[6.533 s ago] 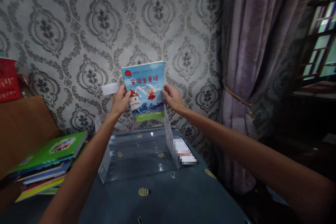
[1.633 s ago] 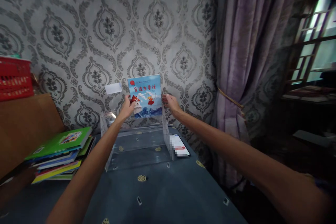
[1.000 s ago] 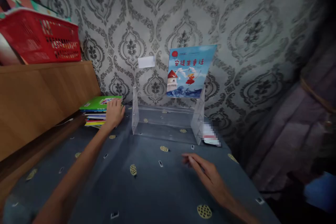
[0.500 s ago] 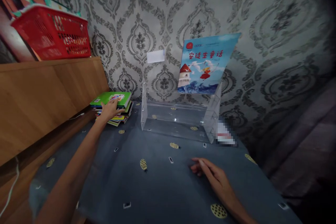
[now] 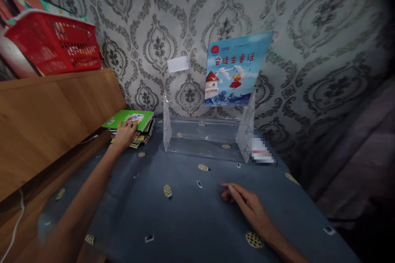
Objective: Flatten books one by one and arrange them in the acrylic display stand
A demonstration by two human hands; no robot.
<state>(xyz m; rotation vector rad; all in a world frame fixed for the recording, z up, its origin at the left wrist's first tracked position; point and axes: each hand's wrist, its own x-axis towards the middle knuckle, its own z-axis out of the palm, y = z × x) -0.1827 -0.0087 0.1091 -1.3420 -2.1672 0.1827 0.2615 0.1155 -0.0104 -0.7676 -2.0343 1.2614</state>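
Note:
My left hand (image 5: 126, 133) grips the near edge of a green book (image 5: 119, 120), its fingers lying over the cover and its thumb hidden. That book is the top one on a stack of books (image 5: 145, 137) and sits a little tilted. Low over the tablecloth, my right hand (image 5: 243, 201) is loosely curled and empty, with its index finger stretched out. A clear acrylic rack (image 5: 200, 152) stands beyond it. In the rack's upper right part, a blue picture book (image 5: 236, 70) with red title characters leans upright, cover facing me.
A red plastic basket (image 5: 58, 45) sits on a wooden ledge (image 5: 61, 102) at the left. Patterned wallpaper (image 5: 148, 16) covers the wall behind. A blurred-out white item (image 5: 261, 152) lies right of the rack. A white cable (image 5: 17, 222) runs at lower left.
My left hand has moved from above the green book to its near edge and closed on it. The book has tilted slightly. My right hand stays about where it was.

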